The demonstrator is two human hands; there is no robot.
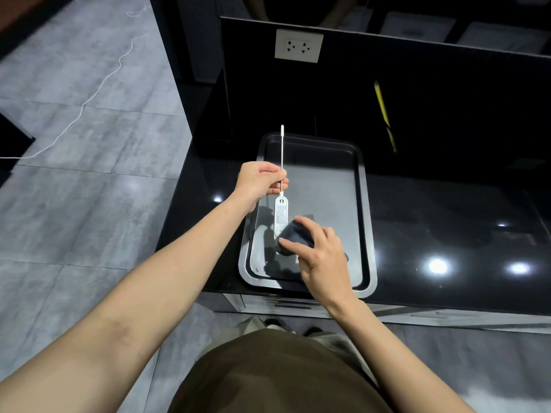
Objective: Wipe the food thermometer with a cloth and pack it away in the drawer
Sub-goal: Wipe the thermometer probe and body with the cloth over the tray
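- Thermometer point(281, 216): white, with a long thin probe and a flat oblong body. Held in the air over the left part of the tray point(365, 204), probe pointing away from the person, body toward them.
- Left hand point(261, 181): fingers point(281, 175) pinched shut on the probe, near where it joins the body.
- Right hand point(320, 254): fingers closed on a dark cloth point(295, 236), thumb on the near side, the others curled over the top. Cloth is bunched and pressed against the near end of the thermometer body, covering it.
- Markings: a small round dark logo at the probe end of the body; below it several lines of fine grey print, too small to read. No brand name legible.
- Tray: dark grey metal, rectangular, rounded corners, raised rim. Sits on the glossy black worktop point(447, 222) at its near left corner; near edge of tray reaches the worktop edge.
- Drawer fronts point(286, 304): grey, visible just below the worktop edge under the tray; appear closed.
- Wall socket point(298, 46): white plate with two outlets on the black back panel, behind the tray.
- Yellow-and-black object point(383, 111) seen against the back panel, right of the tray; cannot tell what it is.
- White cord point(89, 96) trails across the grey tiled floor at left.
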